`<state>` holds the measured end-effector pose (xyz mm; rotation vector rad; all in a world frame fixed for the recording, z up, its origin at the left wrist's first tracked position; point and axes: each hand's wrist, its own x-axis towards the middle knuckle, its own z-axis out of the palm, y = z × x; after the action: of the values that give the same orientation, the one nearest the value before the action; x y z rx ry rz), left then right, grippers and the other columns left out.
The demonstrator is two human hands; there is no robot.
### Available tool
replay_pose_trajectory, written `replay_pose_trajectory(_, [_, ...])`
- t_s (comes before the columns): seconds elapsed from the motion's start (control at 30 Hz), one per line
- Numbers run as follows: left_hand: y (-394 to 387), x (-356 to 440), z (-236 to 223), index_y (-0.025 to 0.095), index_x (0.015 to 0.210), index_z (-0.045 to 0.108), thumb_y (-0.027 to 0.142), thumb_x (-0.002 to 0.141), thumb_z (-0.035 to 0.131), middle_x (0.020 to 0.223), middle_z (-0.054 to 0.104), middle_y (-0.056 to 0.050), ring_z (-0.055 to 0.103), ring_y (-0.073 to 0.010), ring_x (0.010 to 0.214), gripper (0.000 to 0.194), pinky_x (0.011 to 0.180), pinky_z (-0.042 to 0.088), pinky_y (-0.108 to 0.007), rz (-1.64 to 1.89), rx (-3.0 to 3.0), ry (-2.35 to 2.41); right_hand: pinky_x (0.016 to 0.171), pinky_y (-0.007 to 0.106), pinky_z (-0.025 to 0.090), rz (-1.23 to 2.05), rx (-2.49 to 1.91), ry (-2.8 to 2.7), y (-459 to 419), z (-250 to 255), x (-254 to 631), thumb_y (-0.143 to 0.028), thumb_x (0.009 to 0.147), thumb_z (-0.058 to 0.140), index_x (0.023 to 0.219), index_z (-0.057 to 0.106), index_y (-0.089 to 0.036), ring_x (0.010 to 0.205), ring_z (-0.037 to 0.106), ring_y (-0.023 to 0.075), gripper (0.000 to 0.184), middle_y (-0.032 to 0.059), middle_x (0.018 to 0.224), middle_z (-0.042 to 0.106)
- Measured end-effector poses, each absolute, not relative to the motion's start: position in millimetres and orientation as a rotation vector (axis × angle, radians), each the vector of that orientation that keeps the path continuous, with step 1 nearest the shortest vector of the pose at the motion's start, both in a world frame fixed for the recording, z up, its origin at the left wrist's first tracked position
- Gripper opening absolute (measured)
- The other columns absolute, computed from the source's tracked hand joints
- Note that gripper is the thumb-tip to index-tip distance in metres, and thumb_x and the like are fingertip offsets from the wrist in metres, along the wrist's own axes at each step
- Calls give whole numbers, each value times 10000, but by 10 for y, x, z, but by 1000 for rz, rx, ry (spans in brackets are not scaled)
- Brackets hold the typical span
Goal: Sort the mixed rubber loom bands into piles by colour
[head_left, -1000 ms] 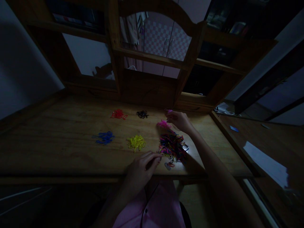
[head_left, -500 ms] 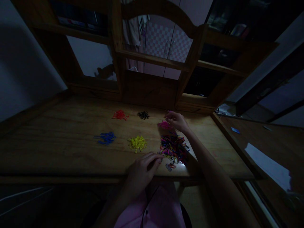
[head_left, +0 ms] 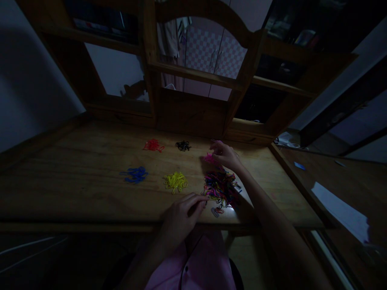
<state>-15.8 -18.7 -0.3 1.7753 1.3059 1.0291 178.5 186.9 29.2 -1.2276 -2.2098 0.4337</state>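
Observation:
Several small elastic bands in mixed colours form a heap [head_left: 222, 187] at the right front of the wooden desk. My left hand [head_left: 183, 213] rests at the heap's near-left edge, thumb and index finger pinched together; a small dark loop shows at the tips, too small to name surely. Over a little pile of pink elastic bands [head_left: 209, 158], behind the heap, hangs my right hand [head_left: 226, 155]. Its fingers are bent together, and whatever is between them is hidden. Left of the heap lie yellow bands [head_left: 175, 182], blue bands [head_left: 136, 175], red bands [head_left: 153, 145] and black bands [head_left: 183, 146].
A wooden shelf unit [head_left: 190, 114] rises from the back of the desk [head_left: 75, 181]. Some loose bands [head_left: 216, 211] lie near the front edge. To the right, a lower brown surface carries a white sheet of paper [head_left: 340, 211] and a small blue card [head_left: 299, 165].
My right hand has shifted very slightly over the pink pile, its fingers drawing a little closer. My left hand has kept its place.

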Motion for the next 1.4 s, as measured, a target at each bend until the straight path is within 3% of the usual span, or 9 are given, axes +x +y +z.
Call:
replay_pose_trajectory(0.37, [-188,-155,41,274,1033,705,266,957,503,1044,728,5,671,-172,972,216,856,520,-294,1019,1756,1315,529,225,269,231,-1252,-2333,1831,335,1750,-68,688,550,1008,644,-183,573,485,129,353,-36,648,521])
replay_pose_trajectory(0.7, [-181,-153,28,283,1042,705,263,959,505,1029,727,13,668,-169,964,217,858,514,-299,1021,1757,1306,547,233,271,194,-1212,-2384,1773,452,1705,-19,692,508,963,649,-178,597,470,137,344,-25,652,502])
replay_pose_trajectory(1.07, [-173,-158,-35,278,1062,718,186,919,536,1041,739,-2,682,-182,964,249,879,518,-294,1021,1773,1326,587,222,308,591,-710,-2669,1502,620,187,-40,692,537,882,670,-174,629,477,111,269,-31,695,528])
replay_pose_trajectory(1.2, [-167,-150,-25,280,1095,710,144,909,537,1063,737,14,682,-169,965,288,873,515,-275,1039,1689,1259,618,223,349,707,-565,-2778,1419,574,-372,-83,735,583,962,663,-176,710,523,123,258,-9,784,585])
replay_pose_trajectory(1.4, [-171,-144,-12,282,1096,715,141,910,543,1049,740,19,686,-162,954,290,857,506,-264,1062,1665,1245,664,223,416,838,-530,-2729,1403,712,-242,-121,782,625,1028,659,-143,736,587,121,250,16,864,658])
